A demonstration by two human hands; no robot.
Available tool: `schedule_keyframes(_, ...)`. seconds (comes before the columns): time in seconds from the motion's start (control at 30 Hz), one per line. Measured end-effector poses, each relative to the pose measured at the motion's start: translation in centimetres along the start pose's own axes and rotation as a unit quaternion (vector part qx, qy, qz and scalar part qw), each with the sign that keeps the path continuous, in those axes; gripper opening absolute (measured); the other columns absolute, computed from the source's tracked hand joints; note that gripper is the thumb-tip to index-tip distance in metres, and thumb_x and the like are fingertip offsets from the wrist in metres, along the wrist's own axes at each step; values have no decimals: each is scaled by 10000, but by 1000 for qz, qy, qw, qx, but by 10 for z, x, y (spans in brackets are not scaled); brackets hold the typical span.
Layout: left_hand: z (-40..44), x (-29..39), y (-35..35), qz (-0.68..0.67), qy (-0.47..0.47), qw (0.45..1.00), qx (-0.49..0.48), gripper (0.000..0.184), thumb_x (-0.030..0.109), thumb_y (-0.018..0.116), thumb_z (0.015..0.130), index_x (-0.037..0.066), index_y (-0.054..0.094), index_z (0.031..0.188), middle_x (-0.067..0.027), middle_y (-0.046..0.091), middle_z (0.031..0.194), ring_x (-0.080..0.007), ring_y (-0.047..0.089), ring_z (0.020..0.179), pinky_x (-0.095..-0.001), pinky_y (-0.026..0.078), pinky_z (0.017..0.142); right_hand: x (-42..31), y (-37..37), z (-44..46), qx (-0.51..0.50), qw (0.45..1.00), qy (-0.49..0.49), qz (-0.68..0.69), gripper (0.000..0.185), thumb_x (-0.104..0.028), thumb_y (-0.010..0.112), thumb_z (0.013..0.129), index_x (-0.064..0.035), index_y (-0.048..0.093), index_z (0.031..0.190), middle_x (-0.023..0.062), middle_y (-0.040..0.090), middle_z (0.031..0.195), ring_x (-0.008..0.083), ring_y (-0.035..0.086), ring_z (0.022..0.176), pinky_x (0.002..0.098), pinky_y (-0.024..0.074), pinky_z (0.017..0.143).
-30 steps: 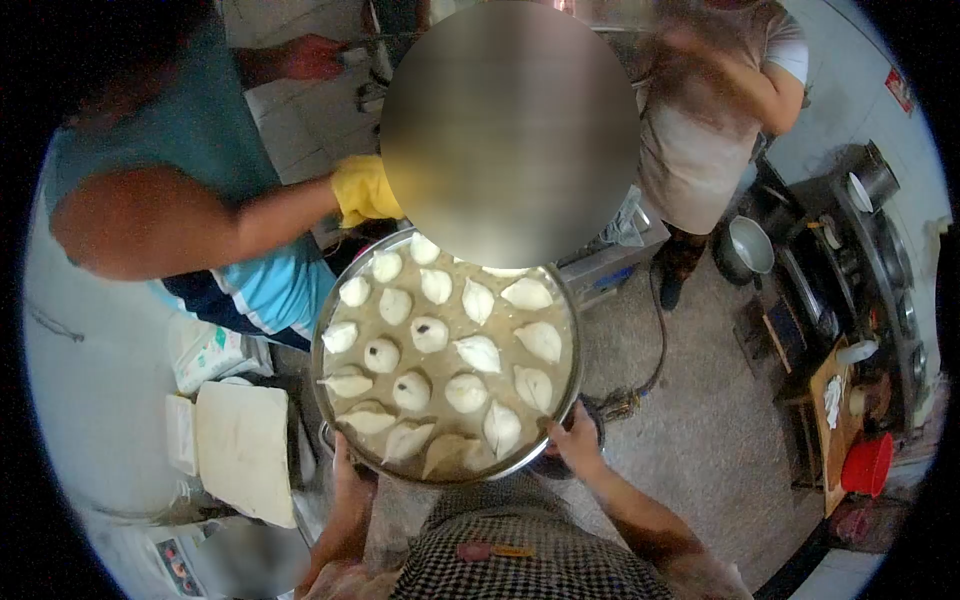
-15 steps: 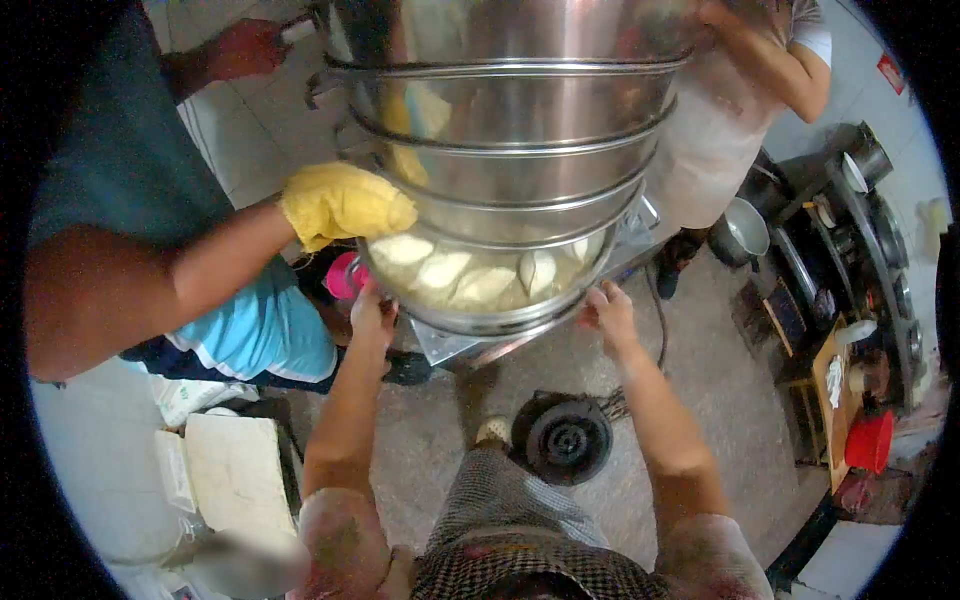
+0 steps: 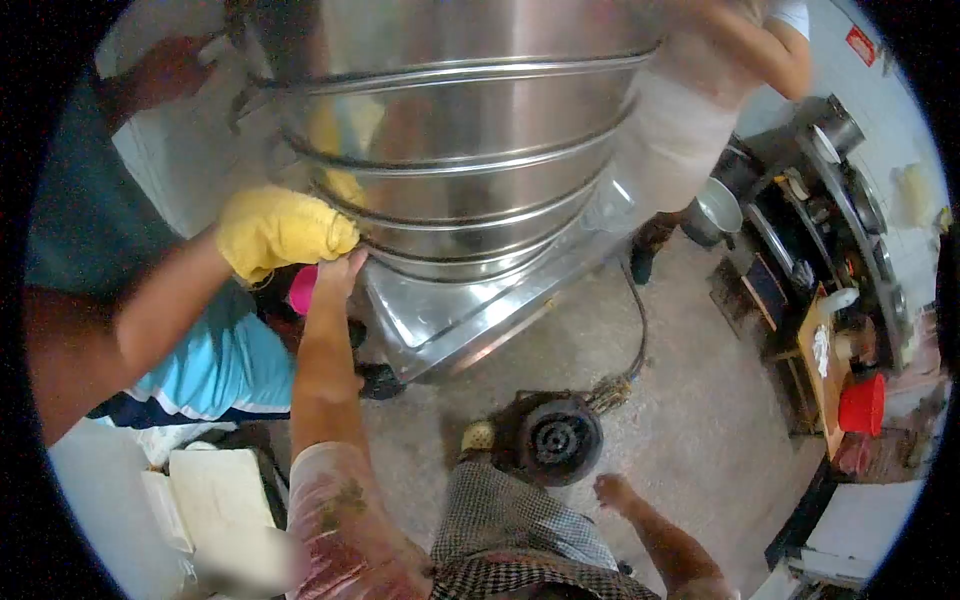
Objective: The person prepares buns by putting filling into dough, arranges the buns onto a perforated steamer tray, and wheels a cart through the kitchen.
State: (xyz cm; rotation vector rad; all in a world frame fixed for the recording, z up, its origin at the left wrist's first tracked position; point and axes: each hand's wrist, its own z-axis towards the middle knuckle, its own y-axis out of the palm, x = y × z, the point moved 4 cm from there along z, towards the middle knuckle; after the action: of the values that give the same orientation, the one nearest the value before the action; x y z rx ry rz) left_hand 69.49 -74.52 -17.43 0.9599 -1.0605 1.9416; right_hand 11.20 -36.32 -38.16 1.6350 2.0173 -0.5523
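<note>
A tall stack of round stainless steel steamer tiers (image 3: 450, 190) stands on a shiny metal stand (image 3: 440, 335). My left hand (image 3: 345, 268) is at the left edge of the lowest tier, closed on its side with the fingertips partly hidden. Right beside it, a co-worker's yellow-gloved hand (image 3: 285, 235) touches the stack. My right hand (image 3: 618, 494) hangs low and away from the stack, right of a black round burner (image 3: 558, 440); it holds nothing and its fingers are loosely bent and apart. The dumplings inside the bottom tier are out of sight.
One co-worker's torso (image 3: 100, 210) is at the left; another person's apron (image 3: 680, 130) shows behind the stack. A hose (image 3: 642, 320) runs along the floor to the burner. Pots (image 3: 712, 212), shelves and a red bucket (image 3: 862, 404) stand at the right.
The upper tiers have come down over the bottom one, covering the dumplings. My right hand has left the tier and dropped beside the burner. My left hand stays at the tier's left side.
</note>
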Motion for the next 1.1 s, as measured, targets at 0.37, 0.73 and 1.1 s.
schedule_keyframes(0.37, -155, 35, 247, -129, 32, 971, -197, 273, 194, 511, 861, 80, 550, 1106, -113, 568, 1063, -260, 513, 978, -394, 423, 824, 63, 19, -13, 298, 912, -162, -230, 404, -321, 516, 825, 5, 559, 1060, 224, 595, 1002, 337, 581, 942, 450, 454, 779)
schedule_keyframes(0.73, -288, 111, 359, -67, -116, 897, -421, 203, 177, 550, 827, 92, 623, 997, -75, 613, 926, -211, 557, 808, -385, 462, 671, 244, -3, -124, 325, 937, 95, -82, 357, -323, 521, 807, -59, 605, 1032, 157, 625, 999, 346, 587, 915, 426, 467, 784)
schedule_keyframes(1.1, -514, 166, 182, -149, -209, 794, -551, 326, -6, 562, 657, 60, 670, 957, -93, 652, 887, -195, 604, 809, -287, 467, 735, 518, 205, -262, 450, 888, -44, 82, 141, -204, 596, 751, -79, 615, 811, 137, 599, 716, 283, 565, 587, 382, 466, 554)
